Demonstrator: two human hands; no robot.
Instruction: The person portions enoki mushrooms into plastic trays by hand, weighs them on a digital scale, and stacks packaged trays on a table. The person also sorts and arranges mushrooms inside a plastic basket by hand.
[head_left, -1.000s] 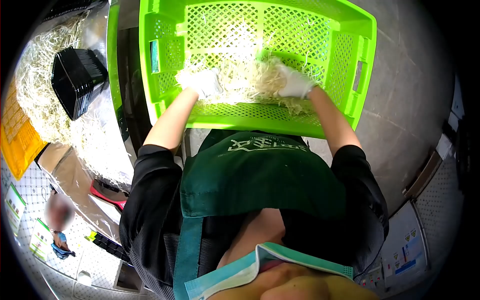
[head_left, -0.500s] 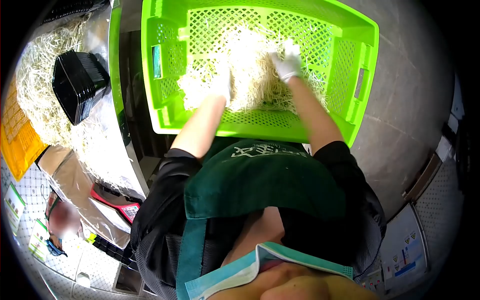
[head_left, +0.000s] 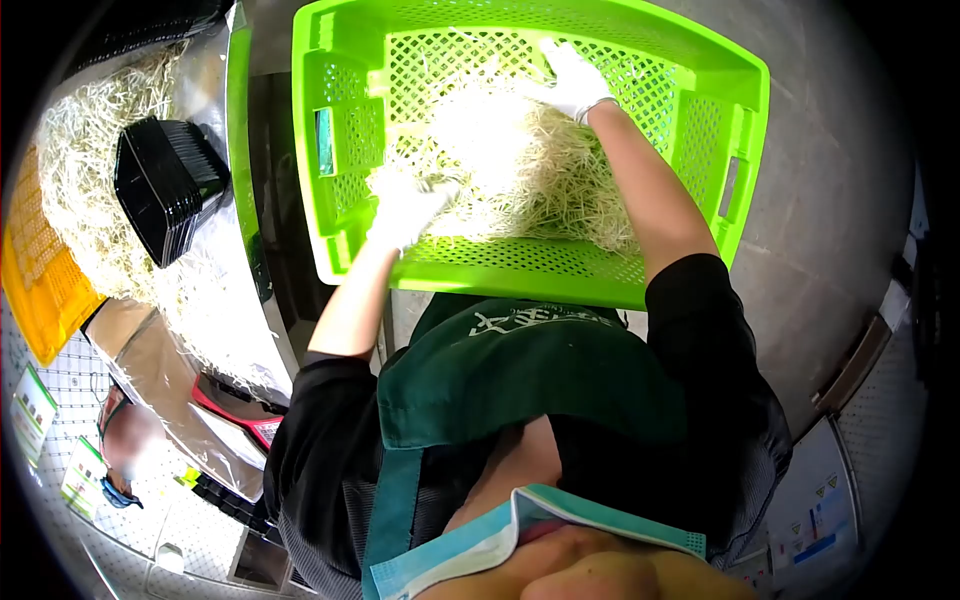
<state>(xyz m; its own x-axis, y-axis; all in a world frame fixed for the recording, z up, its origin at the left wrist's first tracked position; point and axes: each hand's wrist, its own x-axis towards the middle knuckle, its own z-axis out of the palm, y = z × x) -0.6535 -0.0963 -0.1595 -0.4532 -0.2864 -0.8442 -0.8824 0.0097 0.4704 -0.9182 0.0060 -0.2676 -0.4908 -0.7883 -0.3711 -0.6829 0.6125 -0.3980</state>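
A bright green perforated plastic crate [head_left: 718,110] lies below me with a heap of pale bean sprouts [head_left: 520,170] inside. My left hand [head_left: 405,210], in a white glove, presses into the near left side of the heap, fingers buried among sprouts. My right hand [head_left: 572,80], also gloved in white, reaches to the far side of the crate and lies over the back of the heap with fingers spread. My green apron and black sleeves fill the lower part of the view.
To the left, a table covered in plastic sheet carries a big pile of sprouts [head_left: 75,190] and a stack of black trays [head_left: 165,185]. A yellow crate [head_left: 35,290] sits at far left, a red scale [head_left: 240,420] below. Another person [head_left: 120,445] is at lower left. Grey concrete floor lies right.
Both hands went from gripping sprouts at the crate's near edge to pushing deeper in; my right hand has reached the far side while the left drew back to the near left.
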